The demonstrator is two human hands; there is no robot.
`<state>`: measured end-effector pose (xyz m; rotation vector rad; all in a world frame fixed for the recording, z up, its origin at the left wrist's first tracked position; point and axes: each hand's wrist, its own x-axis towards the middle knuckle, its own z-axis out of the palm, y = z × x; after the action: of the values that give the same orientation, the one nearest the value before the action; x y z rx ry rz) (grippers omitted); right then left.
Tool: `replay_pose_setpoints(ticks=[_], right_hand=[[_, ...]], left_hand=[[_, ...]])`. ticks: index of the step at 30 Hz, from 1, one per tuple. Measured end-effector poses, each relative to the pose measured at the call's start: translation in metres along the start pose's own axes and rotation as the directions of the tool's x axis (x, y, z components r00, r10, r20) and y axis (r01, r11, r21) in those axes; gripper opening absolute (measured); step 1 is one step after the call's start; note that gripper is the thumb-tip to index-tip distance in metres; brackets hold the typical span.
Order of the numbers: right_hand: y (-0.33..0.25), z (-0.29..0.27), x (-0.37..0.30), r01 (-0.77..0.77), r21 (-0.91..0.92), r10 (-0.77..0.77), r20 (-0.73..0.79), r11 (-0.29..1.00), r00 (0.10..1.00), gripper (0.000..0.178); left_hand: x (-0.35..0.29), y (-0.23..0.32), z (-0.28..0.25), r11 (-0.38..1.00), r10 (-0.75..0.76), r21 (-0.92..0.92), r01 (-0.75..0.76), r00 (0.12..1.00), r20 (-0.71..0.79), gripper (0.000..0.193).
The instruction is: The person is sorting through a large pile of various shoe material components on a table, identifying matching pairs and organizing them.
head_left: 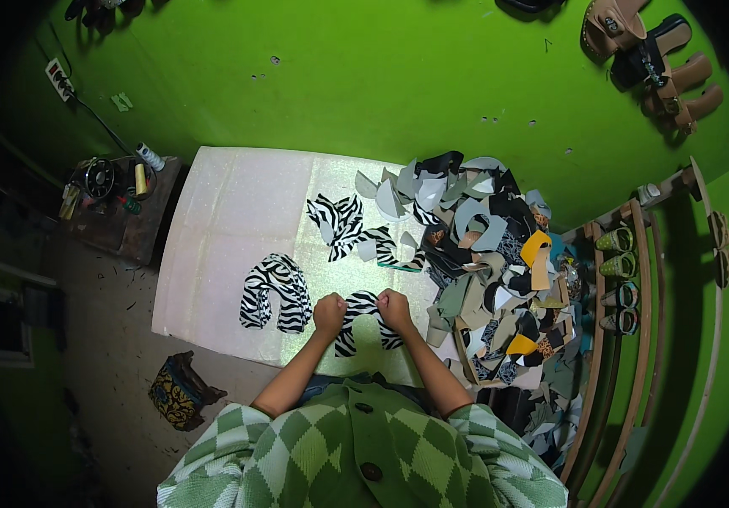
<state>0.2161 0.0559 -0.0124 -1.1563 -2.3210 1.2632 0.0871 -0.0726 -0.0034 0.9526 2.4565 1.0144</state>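
Note:
Close to my body, a zebra-print U-shaped piece (363, 300) is spread between my two hands, its curve facing away from me. My left hand (329, 313) is closed on its left side, fingers curled in. On the opposite side my right hand (395, 311) grips it in the same closed way. Left of my left hand lies a stack of similar zebra-print U-shaped pieces (256, 286). Beyond my hands are a crumpled heap of zebra-print pieces (345, 222) and, to its right, another zebra-print piece (400, 261) with a green edge.
All this lies on a pale table (212, 220). A large pile of cut scraps (474, 279) covers its right side. Further right stands a wooden rack (632, 339) with sandals. At left are a small dark table (140, 229) and a patterned stool (180, 394).

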Motion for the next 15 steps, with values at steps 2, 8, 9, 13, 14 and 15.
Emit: replay_pose_setpoints(ticks=[2, 8, 9, 13, 14, 15], right_hand=[[-0.001, 0.002, 0.0, 0.017, -0.002, -0.017, -0.009, 1.0, 1.0, 0.01], [0.009, 0.005, 0.001, 0.109, -0.047, -0.111, -0.045, 0.993, 0.993, 0.009], [0.009, 0.006, 0.0, 0.12, -0.04, -0.122, -0.056, 0.992, 0.991, 0.009], [0.001, 0.002, -0.001, 0.099, 0.017, -0.098, -0.032, 0.995, 0.995, 0.01], [0.0, 0.0, -0.002, 0.096, 0.017, -0.096, -0.032, 0.995, 0.995, 0.01], [-0.001, -0.001, -0.003, 0.07, 0.075, -0.068, -0.031, 0.995, 0.997, 0.011]], left_hand=[[-0.002, -0.002, -0.001, 0.999, 0.035, 0.031, -0.035, 0.999, 0.005, 0.01], [-0.005, 0.01, 0.001, 0.976, 0.185, 0.12, -0.182, 0.983, -0.019, 0.018], [-0.008, 0.01, 0.0, 0.965, 0.235, 0.125, -0.233, 0.972, -0.003, 0.022], [-0.013, 0.018, -0.003, 0.989, 0.134, 0.063, -0.134, 0.991, -0.006, 0.026], [-0.012, 0.019, -0.002, 0.993, 0.105, 0.057, -0.104, 0.994, -0.016, 0.029], [-0.011, 0.02, -0.002, 0.996, 0.075, 0.05, -0.073, 0.997, -0.027, 0.032]])
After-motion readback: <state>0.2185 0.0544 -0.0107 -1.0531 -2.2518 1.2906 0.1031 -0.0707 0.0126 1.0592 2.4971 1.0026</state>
